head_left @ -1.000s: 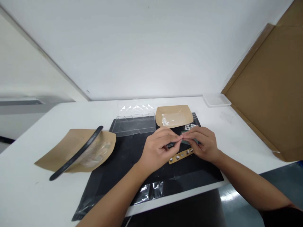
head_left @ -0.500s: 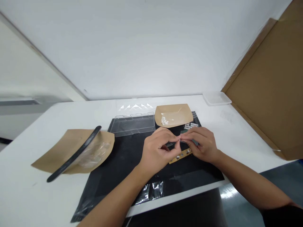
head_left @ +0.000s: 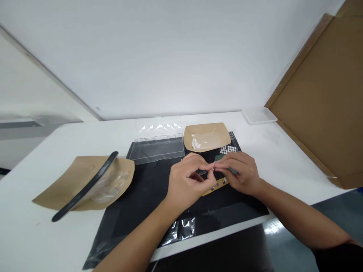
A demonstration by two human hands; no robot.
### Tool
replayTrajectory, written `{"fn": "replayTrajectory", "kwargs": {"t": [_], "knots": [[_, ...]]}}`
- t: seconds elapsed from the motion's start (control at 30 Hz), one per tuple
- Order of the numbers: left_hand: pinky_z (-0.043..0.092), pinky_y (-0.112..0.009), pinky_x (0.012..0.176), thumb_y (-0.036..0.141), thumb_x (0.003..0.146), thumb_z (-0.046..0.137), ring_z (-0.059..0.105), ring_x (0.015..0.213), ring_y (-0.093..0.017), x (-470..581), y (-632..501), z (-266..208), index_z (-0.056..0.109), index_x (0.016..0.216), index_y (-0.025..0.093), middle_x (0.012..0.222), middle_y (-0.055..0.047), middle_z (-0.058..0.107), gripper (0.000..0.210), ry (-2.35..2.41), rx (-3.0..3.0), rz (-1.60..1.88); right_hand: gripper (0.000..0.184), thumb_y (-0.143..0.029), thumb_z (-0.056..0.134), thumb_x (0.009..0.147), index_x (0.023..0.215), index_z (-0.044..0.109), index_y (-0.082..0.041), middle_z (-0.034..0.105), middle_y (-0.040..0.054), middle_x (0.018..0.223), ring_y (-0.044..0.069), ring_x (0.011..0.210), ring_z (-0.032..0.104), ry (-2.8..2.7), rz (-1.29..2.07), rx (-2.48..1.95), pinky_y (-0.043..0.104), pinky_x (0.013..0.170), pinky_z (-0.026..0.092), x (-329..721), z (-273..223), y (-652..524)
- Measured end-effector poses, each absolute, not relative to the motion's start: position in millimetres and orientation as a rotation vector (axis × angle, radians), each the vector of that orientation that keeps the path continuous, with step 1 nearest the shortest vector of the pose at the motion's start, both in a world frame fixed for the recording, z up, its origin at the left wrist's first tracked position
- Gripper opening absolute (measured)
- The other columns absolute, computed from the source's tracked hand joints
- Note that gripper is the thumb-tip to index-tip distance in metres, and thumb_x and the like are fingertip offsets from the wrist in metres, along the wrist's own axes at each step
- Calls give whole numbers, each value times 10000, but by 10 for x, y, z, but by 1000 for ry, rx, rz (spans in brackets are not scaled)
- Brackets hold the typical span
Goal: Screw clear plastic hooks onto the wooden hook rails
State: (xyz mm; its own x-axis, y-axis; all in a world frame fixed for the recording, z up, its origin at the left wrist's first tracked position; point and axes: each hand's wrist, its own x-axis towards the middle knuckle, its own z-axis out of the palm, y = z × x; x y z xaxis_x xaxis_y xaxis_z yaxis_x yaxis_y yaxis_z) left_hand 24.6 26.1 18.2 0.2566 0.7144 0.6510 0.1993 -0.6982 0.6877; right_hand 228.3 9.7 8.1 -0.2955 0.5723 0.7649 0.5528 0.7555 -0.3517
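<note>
My left hand (head_left: 190,175) and my right hand (head_left: 239,172) meet fingertip to fingertip above the black mat (head_left: 150,189). Both are closed in a pinch on a tiny shiny piece (head_left: 213,169), too small to name and mostly covered by the fingers. Just below them on the mat lies a yellow strip (head_left: 217,187) with several round metal parts on it; my right fingers hide its far end. A sheet of white round dots (head_left: 228,149) lies behind my right hand, beside a dark green piece (head_left: 218,157) that is partly covered.
A brown paper tray (head_left: 219,132) with small white pieces stands at the back. Clear plastic trays (head_left: 159,149) lie to its left. Farther left, a black curved strip (head_left: 85,189) rests across another brown tray (head_left: 64,181) holding clear bags. A clear container (head_left: 259,116) and cardboard (head_left: 317,98) are at right.
The view has shifted slightly. Both hands keep their pinch at nearly the same spot, with only small finger movement.
</note>
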Motion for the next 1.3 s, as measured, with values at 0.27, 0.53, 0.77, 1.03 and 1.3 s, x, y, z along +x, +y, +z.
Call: {"fn": "replayTrajectory", "kwargs": {"t": [0.27,0.53,0.77,1.03,1.3], "knots": [[508,-168,387,119,786,692,602,623,-120,251,231,205,696,748,151,748,-28,639,50,897,2001,1374,63,-202,705,1024,1036,761,-226,812,27,907,158,813,757,-1971,50,-848,308,708,568,2265,87,90],[487,-157,407,130,756,701,595,610,-110,252,237,180,702,722,163,742,-21,634,48,902,1891,1342,94,-215,699,1030,1082,769,-250,804,23,911,158,813,745,-1956,134,-839,312,707,568,2261,79,86],[447,-146,413,146,735,728,601,619,-109,241,237,182,730,724,160,751,-29,655,17,901,1734,1280,96,-205,702,1026,1065,784,-235,791,28,892,156,800,735,-1925,196,-817,299,704,572,2247,93,90],[448,-138,393,151,758,757,648,645,-129,245,246,205,794,803,164,783,-50,701,60,849,1687,1287,106,-196,718,1011,1066,797,-241,777,22,884,149,795,720,-1865,291,-800,295,707,581,2252,101,82],[508,-146,373,143,804,763,684,649,-137,239,240,230,820,909,174,871,-61,736,123,798,1680,1272,115,-199,718,1012,1073,804,-244,775,25,886,146,795,715,-1812,372,-794,294,712,587,2246,142,60]]}}
